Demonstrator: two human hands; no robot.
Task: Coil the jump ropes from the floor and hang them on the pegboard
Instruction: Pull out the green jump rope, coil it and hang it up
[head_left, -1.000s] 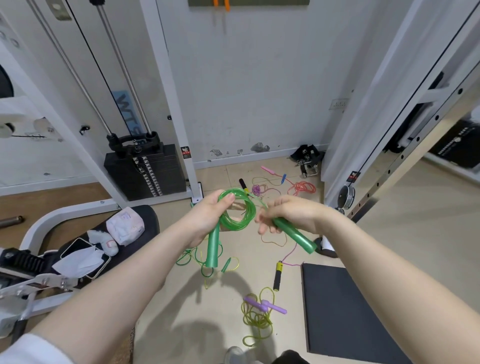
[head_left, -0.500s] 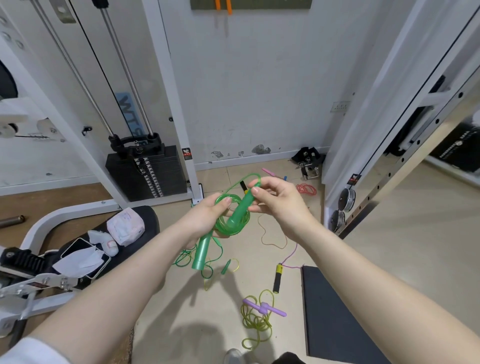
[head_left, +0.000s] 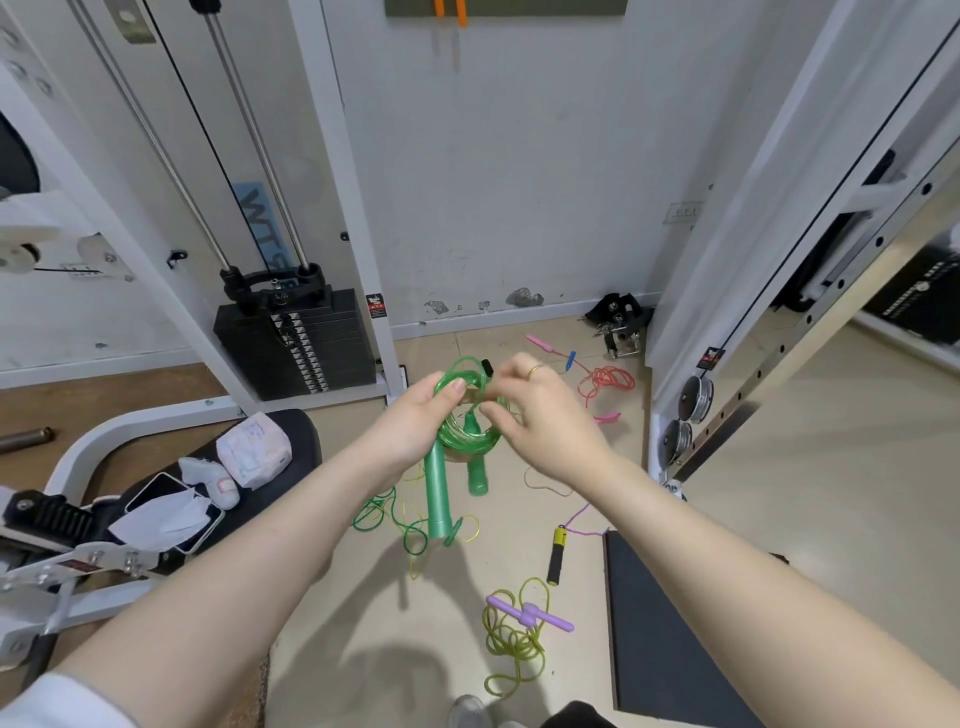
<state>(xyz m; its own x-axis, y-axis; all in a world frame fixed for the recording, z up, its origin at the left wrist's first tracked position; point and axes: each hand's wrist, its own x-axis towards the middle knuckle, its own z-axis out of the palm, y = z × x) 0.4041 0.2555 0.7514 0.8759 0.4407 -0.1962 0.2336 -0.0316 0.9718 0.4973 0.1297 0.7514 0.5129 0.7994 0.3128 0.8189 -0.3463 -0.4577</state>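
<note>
step: we're finishing the coil on the green jump rope (head_left: 470, 415), held mid-air between both hands; nothing hung from this coil yet.
left hand (head_left: 415, 421): clamped on the coil's left side, thumb over the loops; one green handle (head_left: 438, 493) hangs straight down below it.
right hand (head_left: 540, 415): fingers curled at the coil's right edge, pinching or threading the loops; exact grip hidden, we can't tell if it's fully closed on the cord.
second handle (head_left: 475, 467): dangles through the middle of the coil, below the right hand's fingertips.
floor below hands: more loose ropes – green/yellow tangle (head_left: 400, 519), yellow rope with purple handles (head_left: 519, 623), red rope (head_left: 608, 379) beyond the right hand.
pegboard (head_left: 506, 6): dark strip high on the wall, well above the hands, orange handles (head_left: 450, 10) already on it.
next, our read: secure the loops so they don't spring open, keep both handles together, then lift to the pegboard.
</note>
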